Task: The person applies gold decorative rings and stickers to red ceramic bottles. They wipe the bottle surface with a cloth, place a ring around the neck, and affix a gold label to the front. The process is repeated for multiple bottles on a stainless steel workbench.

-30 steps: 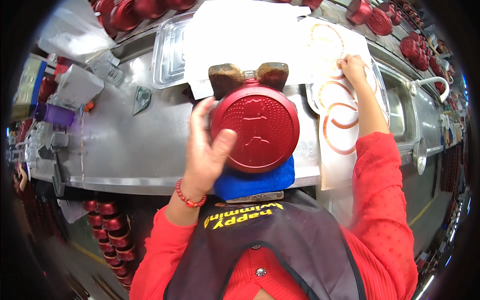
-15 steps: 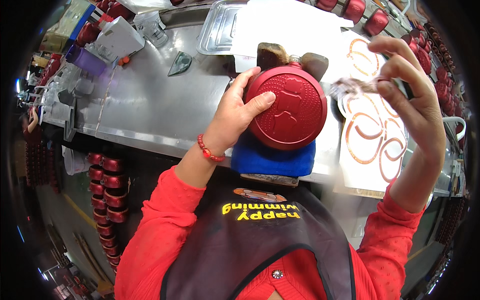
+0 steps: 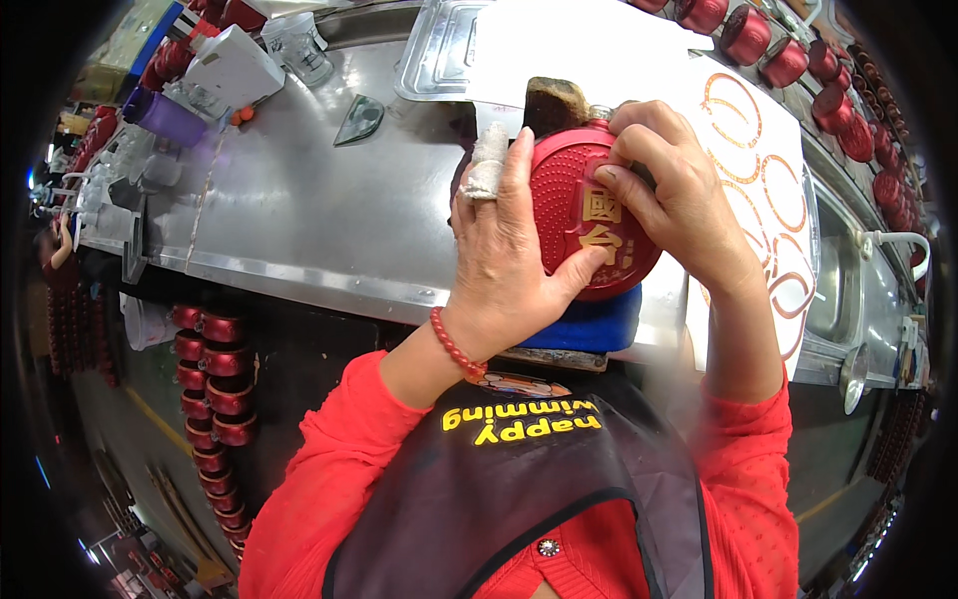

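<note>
A round, flat red bottle with a short metallic neck stands propped on a blue cloth, against a rough brown block. Gold characters run down its dotted face. My left hand lies along its left side with the fingers stretched out and the thumb pressed near the characters. A white cloth-like wrap covers one of its fingertips. Closed in a pinch, my right hand is at the top of the gold characters. What those fingertips hold, if anything, is hidden.
White sheets with orange-gold ring stickers lie to the right, beside a sink. A metal tray, glass piece, purple cup and white box are farther off. Red bottles are stacked below the bench.
My right hand has come in from the right to the bottle; the crumpled greyish piece it held is out of sight. Gold characters show where the face was plain. My left fingers have straightened.
</note>
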Available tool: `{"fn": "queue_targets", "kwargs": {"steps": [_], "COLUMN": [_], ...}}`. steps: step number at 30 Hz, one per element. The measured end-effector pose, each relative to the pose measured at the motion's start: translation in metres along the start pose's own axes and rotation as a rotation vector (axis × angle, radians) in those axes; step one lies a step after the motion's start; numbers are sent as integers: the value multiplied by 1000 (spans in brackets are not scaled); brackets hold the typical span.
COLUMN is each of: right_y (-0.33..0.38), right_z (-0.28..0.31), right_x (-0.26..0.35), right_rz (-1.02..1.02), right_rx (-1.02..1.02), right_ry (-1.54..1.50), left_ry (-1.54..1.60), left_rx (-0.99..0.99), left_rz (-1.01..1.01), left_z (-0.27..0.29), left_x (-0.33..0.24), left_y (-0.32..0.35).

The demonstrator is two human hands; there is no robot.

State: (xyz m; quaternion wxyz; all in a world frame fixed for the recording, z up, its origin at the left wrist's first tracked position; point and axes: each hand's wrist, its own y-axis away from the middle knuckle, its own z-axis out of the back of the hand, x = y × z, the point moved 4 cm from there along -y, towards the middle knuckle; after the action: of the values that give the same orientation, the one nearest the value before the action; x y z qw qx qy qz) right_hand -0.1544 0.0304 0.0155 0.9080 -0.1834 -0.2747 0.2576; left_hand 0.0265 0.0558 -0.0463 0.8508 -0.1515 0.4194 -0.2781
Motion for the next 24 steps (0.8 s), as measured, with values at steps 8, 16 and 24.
{"fn": "queue_targets", "kwargs": {"steps": [8,16,24], "right_y": [4,3,3], "right_z": [-3,-4,-5], "right_x": [-1,2,1], "right_rz": [-27,-12,8], "right_rx": [-56,-74,-65], "right_ry": [-25,-35,-11], "left_ry": [250,15,89], "left_rx": [103,89,110], "left_rz": [133,43,53], "left_z": [4,4,4], "left_x": [14,3,9], "left_y": [-3,-4,-2]}}
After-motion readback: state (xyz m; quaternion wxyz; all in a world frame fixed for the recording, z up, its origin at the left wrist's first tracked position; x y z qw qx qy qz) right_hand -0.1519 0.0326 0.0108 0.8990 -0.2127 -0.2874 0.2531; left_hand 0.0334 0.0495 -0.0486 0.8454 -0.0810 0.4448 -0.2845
